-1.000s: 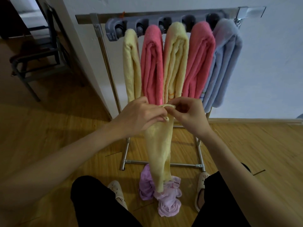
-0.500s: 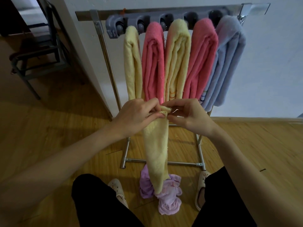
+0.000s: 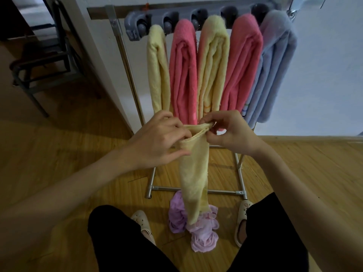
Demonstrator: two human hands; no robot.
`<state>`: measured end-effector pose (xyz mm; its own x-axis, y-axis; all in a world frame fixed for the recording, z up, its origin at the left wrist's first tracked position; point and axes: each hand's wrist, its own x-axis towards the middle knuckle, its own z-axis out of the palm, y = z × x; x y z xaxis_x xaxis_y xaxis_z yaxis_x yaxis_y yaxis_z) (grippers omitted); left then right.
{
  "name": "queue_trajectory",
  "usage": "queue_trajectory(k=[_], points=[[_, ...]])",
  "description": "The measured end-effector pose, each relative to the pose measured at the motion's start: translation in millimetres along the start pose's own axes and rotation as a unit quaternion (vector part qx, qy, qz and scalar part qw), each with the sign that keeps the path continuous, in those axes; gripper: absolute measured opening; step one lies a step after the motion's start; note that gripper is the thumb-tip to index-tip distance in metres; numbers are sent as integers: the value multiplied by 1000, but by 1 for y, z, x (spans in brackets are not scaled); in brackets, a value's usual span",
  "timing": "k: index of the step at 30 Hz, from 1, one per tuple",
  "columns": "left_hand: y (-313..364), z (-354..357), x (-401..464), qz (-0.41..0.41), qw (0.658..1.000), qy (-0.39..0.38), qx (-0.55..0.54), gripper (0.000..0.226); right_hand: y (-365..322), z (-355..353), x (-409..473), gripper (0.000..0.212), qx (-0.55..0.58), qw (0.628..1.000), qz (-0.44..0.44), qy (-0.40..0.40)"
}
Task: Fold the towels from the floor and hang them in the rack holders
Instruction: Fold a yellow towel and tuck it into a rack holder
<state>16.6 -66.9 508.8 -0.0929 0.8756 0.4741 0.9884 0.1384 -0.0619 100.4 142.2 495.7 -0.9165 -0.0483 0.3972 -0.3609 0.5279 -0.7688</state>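
Nearest: we see our black trouser legs (image 3: 121, 242) and pale slippers (image 3: 242, 222) on the wooden floor (image 3: 49, 163).
Floor pile: a crumpled lilac towel (image 3: 202, 236) lies between our feet, in front of the rack's base bar (image 3: 167, 188).
Left grip: our left hand (image 3: 157, 140) curls its fingers and thumb round the top edge of the pale yellow towel (image 3: 194, 173).
Right grip: our right hand (image 3: 229, 132) pinches the same top edge, just beside the left.
Towel versus grip: it hangs straight down from both grips as a narrow strip, its lower end reaching the lilac towel.
Behind: five folded towels hang side by side from the grey holder strip (image 3: 176, 18) — cream (image 3: 157, 71), pink (image 3: 183, 75), yellow (image 3: 213, 65), second pink (image 3: 241, 63), blue (image 3: 275, 65).
Farthest: a white wall (image 3: 324, 75) and a dark chair (image 3: 45, 61) on the left.
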Motion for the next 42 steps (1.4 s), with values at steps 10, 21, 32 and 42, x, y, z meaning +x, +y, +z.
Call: queue_trajectory(k=[10,21,32,42], points=[[3,-9,13,-17,998,23,59,11,0,2,-2,19,28,998,51,16],[3,-8,25,-91,981,119,126,15,-11,-8,24,22,-113,992,-22,41],[-5,-8,-1,-132,984,79,92,20,-14,11,36,17,-124,988,-19,-88],[-7,17,-6,-165,958,222,74,28,-4,21,47,14,-62,996,12,-55]])
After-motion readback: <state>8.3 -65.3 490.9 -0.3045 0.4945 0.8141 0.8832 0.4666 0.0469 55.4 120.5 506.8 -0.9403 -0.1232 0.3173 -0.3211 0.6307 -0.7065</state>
